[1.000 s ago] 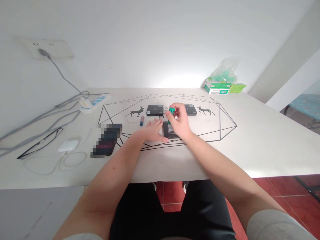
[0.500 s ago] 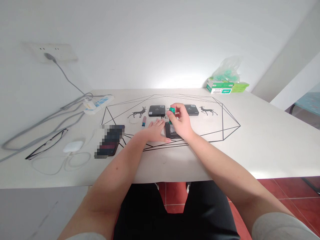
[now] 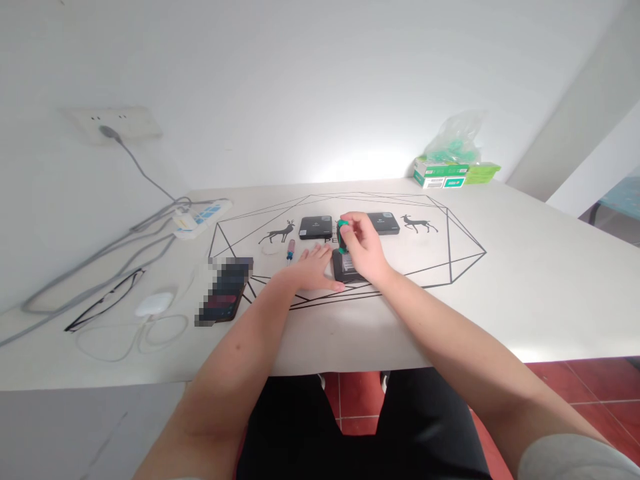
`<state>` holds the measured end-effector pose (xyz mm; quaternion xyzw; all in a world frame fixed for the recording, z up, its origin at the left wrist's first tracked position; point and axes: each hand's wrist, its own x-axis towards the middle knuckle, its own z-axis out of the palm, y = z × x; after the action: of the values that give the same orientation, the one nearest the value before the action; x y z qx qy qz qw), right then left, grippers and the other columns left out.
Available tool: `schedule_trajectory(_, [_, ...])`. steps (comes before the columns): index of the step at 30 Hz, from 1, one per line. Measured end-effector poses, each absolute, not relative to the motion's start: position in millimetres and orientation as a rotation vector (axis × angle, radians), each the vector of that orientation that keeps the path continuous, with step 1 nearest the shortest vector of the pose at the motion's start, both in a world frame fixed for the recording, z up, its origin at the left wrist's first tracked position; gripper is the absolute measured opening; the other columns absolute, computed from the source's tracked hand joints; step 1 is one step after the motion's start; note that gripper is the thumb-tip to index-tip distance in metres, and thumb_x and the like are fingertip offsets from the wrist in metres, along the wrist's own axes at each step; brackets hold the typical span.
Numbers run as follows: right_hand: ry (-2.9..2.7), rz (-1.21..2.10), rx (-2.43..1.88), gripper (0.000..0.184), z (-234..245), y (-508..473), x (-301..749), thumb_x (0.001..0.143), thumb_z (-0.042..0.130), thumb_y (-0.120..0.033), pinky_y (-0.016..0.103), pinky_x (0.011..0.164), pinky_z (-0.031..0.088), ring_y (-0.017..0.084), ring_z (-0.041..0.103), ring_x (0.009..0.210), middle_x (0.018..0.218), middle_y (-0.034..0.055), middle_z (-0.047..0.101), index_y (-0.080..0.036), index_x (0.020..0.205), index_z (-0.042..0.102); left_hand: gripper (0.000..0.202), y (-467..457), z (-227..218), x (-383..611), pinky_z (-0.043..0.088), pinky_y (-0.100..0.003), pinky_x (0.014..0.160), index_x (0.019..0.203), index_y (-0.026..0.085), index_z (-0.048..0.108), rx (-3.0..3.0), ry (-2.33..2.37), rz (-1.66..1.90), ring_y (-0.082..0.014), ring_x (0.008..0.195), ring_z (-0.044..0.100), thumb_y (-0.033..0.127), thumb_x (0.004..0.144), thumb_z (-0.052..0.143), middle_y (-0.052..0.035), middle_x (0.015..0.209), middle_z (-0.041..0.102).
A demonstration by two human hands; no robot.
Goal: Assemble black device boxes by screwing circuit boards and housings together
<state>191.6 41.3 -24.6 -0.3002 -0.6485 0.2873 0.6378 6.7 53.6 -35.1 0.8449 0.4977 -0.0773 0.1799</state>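
My right hand point(image 3: 366, 245) is closed round a green-handled screwdriver point(image 3: 343, 233), held upright over a small black box point(image 3: 345, 275) with a pale label. The screwdriver's tip is too small to make out. Fingers spread, my left hand point(image 3: 316, 268) lies flat on the table, its thumb along the box's near left corner. Part of the box is hidden under my right hand. Two similar black boxes lie behind: one on the left point(image 3: 316, 227) and one on the right point(image 3: 386, 223). Beside my left hand rests a second screwdriver point(image 3: 291, 249) with a red and blue handle.
Left on the white table point(image 3: 540, 300) are a phone point(image 3: 229, 293), glasses point(image 3: 104, 301), a white case with a cable point(image 3: 154, 305) and a power strip point(image 3: 203, 219) with grey cords. Green and white cartons point(image 3: 440, 175) under a plastic bag point(image 3: 456, 139) stand at the back right.
The whole view has shifted slightly, moving the table's things a little down and right. My right hand stays on the green screwdriver, its fingers slightly rearranged; my left hand keeps its place.
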Motion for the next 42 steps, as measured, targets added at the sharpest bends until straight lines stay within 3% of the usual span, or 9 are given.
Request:
schedule_trajectory(5, [-1.500, 0.504, -0.716, 0.024, -23.5, 41.9, 190.3, 0.095, 0.073, -0.043, 0.037, 0.076, 0.052, 0.018, 0.056, 0.079, 0.088, -0.0006, 0.056, -0.027, 0.107, 0.061, 0.135, 49.1, -28.9, 8.8, 0.003, -0.060, 0.134, 0.176, 0.022, -0.009, 2.381, 1.396, -0.206, -0.0395, 0.168, -0.010, 0.088, 0.081, 0.060, -0.0119, 0.183, -0.009])
schedule_trajectory(8, [-1.512, 0.469, -0.712, 0.024, -22.8, 41.9, 191.4, 0.094, 0.074, -0.043, 0.037, 0.076, 0.052, 0.018, 0.056, 0.081, 0.090, 0.0004, 0.058, -0.026, 0.108, 0.063, 0.134, 49.9, -29.5, 8.4, 0.002, -0.060, 0.134, 0.177, 0.020, -0.007, 2.384, 1.393, -0.217, -0.0388, 0.168, -0.011, 0.089, 0.082, 0.059, -0.0133, 0.183, -0.008])
schedule_trajectory(13, [-1.517, 0.551, -0.700, 0.031, -22.0, 39.6, 194.6, 0.104, 0.058, -0.055, 0.039, 0.083, 0.056, 0.021, 0.065, 0.095, 0.104, 0.0053, 0.069, -0.026, 0.114, 0.064, 0.134, 53.6, -34.8, 6.2, 0.001, -0.057, 0.135, 0.176, 0.016, -0.005, 2.399, 1.401, -0.231, -0.0366, 0.168, -0.011, 0.091, 0.083, 0.055, -0.0161, 0.182, -0.010])
schedule_trajectory(18, [-1.544, 0.635, -0.691, 0.040, -24.9, 41.8, 196.3, 0.108, 0.045, -0.061, 0.043, 0.089, 0.058, 0.021, 0.070, 0.093, 0.109, 0.0056, 0.075, -0.027, 0.121, 0.062, 0.134, 53.3, -35.0, 6.9, 0.003, -0.059, 0.134, 0.176, 0.017, 0.000, 2.398, 1.415, -0.229, -0.0370, 0.169, -0.010, 0.093, 0.080, 0.053, -0.0156, 0.183, -0.006])
schedule_trajectory(22, [-1.551, 0.567, -0.695, 0.039, -25.8, 42.6, 194.4, 0.107, 0.048, -0.062, 0.042, 0.085, 0.058, 0.021, 0.067, 0.087, 0.101, 0.0044, 0.071, -0.027, 0.120, 0.062, 0.134, 53.5, -35.0, 7.1, 0.003, -0.058, 0.135, 0.176, 0.016, -0.002, 2.405, 1.416, -0.234, -0.0372, 0.169, -0.009, 0.093, 0.081, 0.053, -0.0174, 0.183, -0.006])
schedule_trajectory(28, [-1.561, 0.441, -0.713, 0.027, -25.4, 42.9, 193.1, 0.102, 0.063, -0.051, 0.040, 0.081, 0.053, 0.020, 0.060, 0.086, 0.094, 0.0027, 0.061, -0.026, 0.114, 0.061, 0.134, 52.0, -31.6, 8.0, 0.003, -0.062, 0.134, 0.176, 0.023, -0.009, 2.395, 1.391, -0.206, -0.0402, 0.168, -0.010, 0.091, 0.081, 0.056, -0.0118, 0.183, -0.010])
schedule_trajectory(42, [-1.583, 0.444, -0.676, 0.023, -27.7, 42.5, 192.3, 0.102, 0.064, -0.046, 0.042, 0.080, 0.054, 0.021, 0.060, 0.084, 0.093, 0.0025, 0.059, -0.028, 0.116, 0.061, 0.133, 46.7, -30.5, 8.2, 0.002, -0.061, 0.134, 0.176, 0.023, -0.011, 2.361, 1.402, -0.202, -0.0392, 0.168, -0.011, 0.089, 0.083, 0.058, -0.0107, 0.183, -0.011])
